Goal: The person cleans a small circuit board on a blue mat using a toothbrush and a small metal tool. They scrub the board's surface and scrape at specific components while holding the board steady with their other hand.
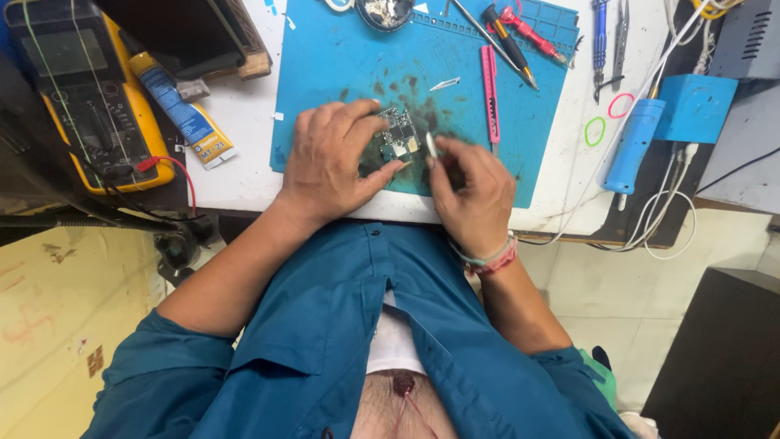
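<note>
In the middle of the frame, the left hand holds a small green circuit board with metal shields by its edge, with the fingers curled over it and the thumb under its lower side. The board is just above the blue silicone work mat, which has dark stains around this place. The right hand, a little right of centre, pinches a thin flat metal blade between thumb and fingers, and the tip of it is just beside the right edge of the board; whether they touch, I cannot tell. On the mat, to the upper right of the hands, lies a pink utility knife, and a red-handled screwdriver is near the top edge. At the upper left of the frame stands a yellow and black multimeter, with a white and blue tube beside it
</note>
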